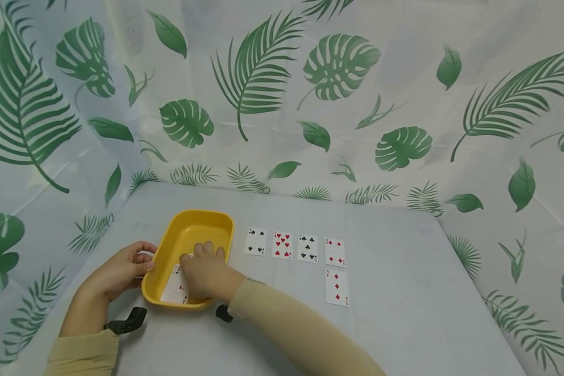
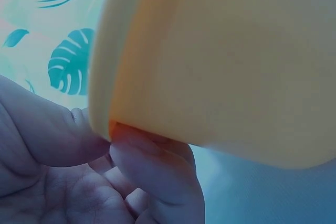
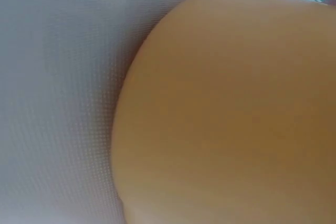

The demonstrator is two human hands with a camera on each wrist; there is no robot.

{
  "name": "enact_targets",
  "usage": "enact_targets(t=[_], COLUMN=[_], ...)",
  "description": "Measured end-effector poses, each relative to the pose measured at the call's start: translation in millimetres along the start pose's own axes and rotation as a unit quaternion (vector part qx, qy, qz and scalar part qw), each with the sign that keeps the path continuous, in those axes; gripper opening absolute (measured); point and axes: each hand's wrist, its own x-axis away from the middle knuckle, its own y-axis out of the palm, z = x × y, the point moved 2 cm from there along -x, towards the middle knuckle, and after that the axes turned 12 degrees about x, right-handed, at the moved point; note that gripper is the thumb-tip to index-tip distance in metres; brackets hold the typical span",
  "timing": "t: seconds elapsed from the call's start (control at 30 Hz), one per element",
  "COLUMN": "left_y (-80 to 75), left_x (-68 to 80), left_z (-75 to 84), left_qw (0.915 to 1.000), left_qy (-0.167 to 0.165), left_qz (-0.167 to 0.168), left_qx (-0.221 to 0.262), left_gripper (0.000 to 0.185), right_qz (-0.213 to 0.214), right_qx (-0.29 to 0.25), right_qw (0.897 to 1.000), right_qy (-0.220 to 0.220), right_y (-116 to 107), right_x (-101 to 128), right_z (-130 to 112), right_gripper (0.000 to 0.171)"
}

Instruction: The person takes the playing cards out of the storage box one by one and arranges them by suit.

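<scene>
A yellow plastic basin (image 1: 162,235) sits at the left of the table. My left hand (image 1: 122,269) pinches its left rim between thumb and fingers; the left wrist view shows the thumb (image 2: 47,124) against the basin wall (image 2: 236,66). My right hand (image 1: 209,274) reaches down inside the basin, over white playing cards (image 1: 173,288) lying on its floor. Its fingertips are hidden by the back of the hand, so I cannot tell whether they grip a card. In the right wrist view the basin's outer wall (image 3: 226,108) fills most of the picture.
Right of the basin, a row of face-up cards runs across the table: spades (image 1: 255,241), hearts (image 1: 282,245), clubs (image 1: 307,248) and diamonds (image 1: 335,252). Below the last lies a 3 of diamonds (image 1: 337,286). A leaf-print curtain (image 1: 282,120) stands behind the white tabletop (image 1: 404,303).
</scene>
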Motion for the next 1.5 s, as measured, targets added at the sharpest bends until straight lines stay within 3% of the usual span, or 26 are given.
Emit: enact_targets(t=[0.3, 0.83, 1.13, 1.5], left_y=[2.0, 1.6, 1.3, 2.3], left_x=[2.6, 1.5, 0.7, 1.6], left_z=[3.8, 2.1, 0.5, 0.5], left_qw=[1.0, 1.0, 1.0, 0.9999], left_qy=[-0.001, -0.001, -0.002, 0.001], left_qz=[-0.003, -0.002, 0.002, -0.004], left_qx=[0.005, 0.005, 0.008, 0.013], left_gripper=[0.04, 0.04, 0.041, 0.041], right_qz=[0.008, 0.042, 0.053, 0.067], right_qx=[0.007, 0.038, 0.012, -0.001], right_qw=[1.0, 0.998, 0.998, 0.998], right_qy=[0.008, -0.018, -0.02, -0.014], right_y=[-0.5, 4.1, 2.6, 6.8], right_x=[1.5, 1.2, 2.3, 0.8], right_z=[-0.5, -1.3, 0.7, 1.9], right_gripper=[0.052, 0.042, 0.059, 0.049])
